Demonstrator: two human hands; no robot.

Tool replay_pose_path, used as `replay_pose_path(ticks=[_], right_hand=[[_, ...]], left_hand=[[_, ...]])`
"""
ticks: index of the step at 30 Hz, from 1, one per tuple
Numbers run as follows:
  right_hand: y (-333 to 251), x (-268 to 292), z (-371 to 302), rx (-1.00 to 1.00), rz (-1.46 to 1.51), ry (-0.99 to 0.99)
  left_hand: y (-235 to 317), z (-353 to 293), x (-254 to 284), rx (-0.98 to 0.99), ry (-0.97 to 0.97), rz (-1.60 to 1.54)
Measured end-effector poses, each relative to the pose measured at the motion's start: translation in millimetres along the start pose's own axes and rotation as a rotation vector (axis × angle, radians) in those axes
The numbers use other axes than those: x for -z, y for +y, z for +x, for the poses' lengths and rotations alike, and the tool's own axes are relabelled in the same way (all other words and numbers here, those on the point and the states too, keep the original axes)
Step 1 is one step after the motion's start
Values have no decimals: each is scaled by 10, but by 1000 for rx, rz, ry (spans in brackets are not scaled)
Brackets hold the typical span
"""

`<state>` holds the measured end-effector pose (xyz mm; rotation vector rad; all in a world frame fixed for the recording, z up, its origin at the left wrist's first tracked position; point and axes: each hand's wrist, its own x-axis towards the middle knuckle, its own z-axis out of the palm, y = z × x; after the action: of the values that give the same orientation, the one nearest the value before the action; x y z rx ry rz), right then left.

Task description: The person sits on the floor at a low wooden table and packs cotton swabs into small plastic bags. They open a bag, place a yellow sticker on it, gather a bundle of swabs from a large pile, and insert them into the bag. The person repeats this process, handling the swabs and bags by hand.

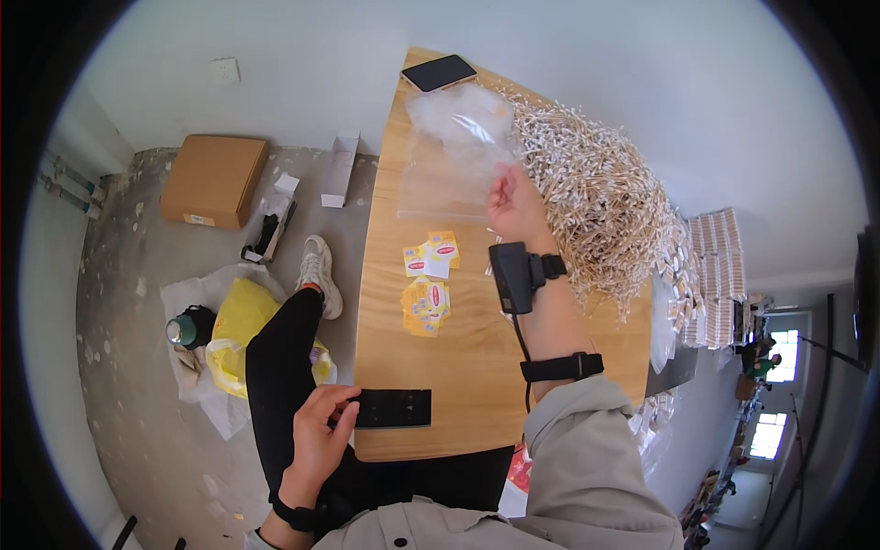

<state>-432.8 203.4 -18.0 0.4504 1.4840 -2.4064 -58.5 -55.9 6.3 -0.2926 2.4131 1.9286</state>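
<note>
At the table's near left edge, my left hand (321, 435) has its thumb and forefinger closed at the end of a flat black rectangular strip (399, 409). My right hand (518, 206) is over the table's far part, beside a big heap of cotton swabs (596, 197). Its fingers curl inward next to a clear plastic bag (445, 183); whatever they may hold is too small to make out. Yellow and white printed cards lie in two loose groups, an upper one (434, 255) and a lower one (424, 307).
A phone (439, 72) lies at the wooden table's (486, 367) far end. Bundled stacks (718, 252) stand beyond the heap at right. On the floor at left are a cardboard box (215, 181), a narrow white box (340, 170), a yellow bag (240, 325) and a bottle (186, 328).
</note>
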Motion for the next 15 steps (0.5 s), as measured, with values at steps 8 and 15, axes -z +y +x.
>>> replay_pose_path(ticks=[8,15], right_hand=[[-478,-810,-440,142,334,-27],[-650,-870,-493,254,229,-195]], left_hand=[[-86,-35,33,4,58,-20],[-23,-55,16,-25,23,7]])
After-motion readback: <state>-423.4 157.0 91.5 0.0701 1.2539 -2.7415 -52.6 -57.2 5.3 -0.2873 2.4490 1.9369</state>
